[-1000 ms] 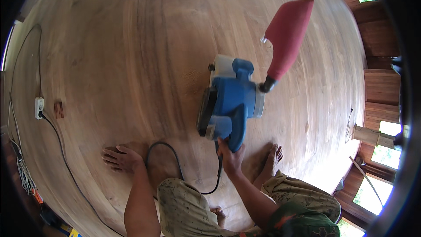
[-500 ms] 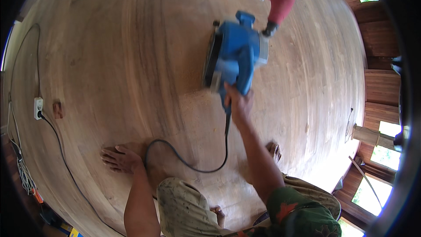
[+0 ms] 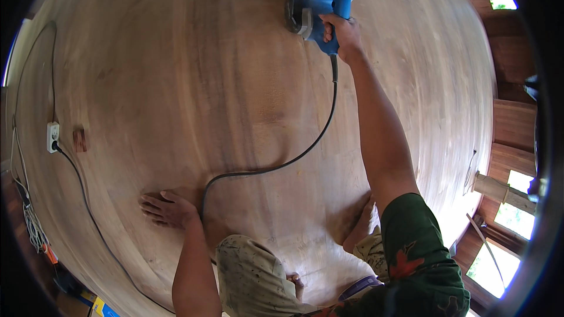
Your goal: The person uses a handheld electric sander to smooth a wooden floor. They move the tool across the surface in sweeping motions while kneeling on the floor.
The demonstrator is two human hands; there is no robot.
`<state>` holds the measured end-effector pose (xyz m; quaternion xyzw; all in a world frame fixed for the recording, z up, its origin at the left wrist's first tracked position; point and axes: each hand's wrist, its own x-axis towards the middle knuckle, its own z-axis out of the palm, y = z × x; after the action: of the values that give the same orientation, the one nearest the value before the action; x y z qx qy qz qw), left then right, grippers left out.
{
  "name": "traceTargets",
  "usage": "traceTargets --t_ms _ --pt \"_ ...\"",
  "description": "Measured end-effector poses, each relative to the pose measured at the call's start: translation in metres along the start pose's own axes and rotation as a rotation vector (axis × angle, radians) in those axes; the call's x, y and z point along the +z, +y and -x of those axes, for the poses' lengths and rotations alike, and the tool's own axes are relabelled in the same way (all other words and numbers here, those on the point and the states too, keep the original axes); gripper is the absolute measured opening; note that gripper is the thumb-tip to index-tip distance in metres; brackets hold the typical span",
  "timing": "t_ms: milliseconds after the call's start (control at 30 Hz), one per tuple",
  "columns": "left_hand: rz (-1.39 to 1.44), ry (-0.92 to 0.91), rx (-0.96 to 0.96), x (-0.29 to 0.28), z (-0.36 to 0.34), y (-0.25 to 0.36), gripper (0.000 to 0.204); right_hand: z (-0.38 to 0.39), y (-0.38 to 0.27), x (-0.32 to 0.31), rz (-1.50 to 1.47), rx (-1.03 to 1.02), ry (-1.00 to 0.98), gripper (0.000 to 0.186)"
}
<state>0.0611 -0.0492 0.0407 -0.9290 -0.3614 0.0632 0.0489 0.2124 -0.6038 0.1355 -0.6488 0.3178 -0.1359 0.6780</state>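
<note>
My right arm reaches far forward, and my right hand (image 3: 342, 36) is wrapped round the rear handle of a blue belt sander (image 3: 322, 0). The sander rests on a brown wooden floor (image 3: 158, 94), with its front end cut off by the upper edge of the picture. A black power cord (image 3: 305, 151) runs from its handle back in a curve toward my left forearm. At the lower left, my left hand (image 3: 169, 209) lies flat on the boards with fingers spread, holding nothing.
A white socket block (image 3: 53, 136) with a black plug lies at the left, beside a small reddish wood block (image 3: 79, 140). Coiled cables (image 3: 36, 229) lie farther down the left rim. Along the right stand wooden wall panels (image 3: 510, 120) and a post (image 3: 506, 194).
My right hand has pushed the sander forward and slightly right, and its red dust bag has left the picture. The cord has stretched out. My left hand stays on the floor.
</note>
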Motion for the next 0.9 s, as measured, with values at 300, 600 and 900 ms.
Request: traceTargets --t_ms 300,600,900 --pt "0.016 0.021 0.014 0.001 0.001 -0.005 0.071 0.032 0.001 0.005 0.090 0.011 -0.209 0.016" --pt "-0.003 0.009 0.006 0.005 0.001 0.000 0.071 0.048 0.002 0.022 0.321 -0.111 -0.238 0.020" --pt "0.029 0.002 0.021 0.006 0.000 0.000 0.072 0.044 0.000 0.019 0.386 -0.124 -0.241 0.021"
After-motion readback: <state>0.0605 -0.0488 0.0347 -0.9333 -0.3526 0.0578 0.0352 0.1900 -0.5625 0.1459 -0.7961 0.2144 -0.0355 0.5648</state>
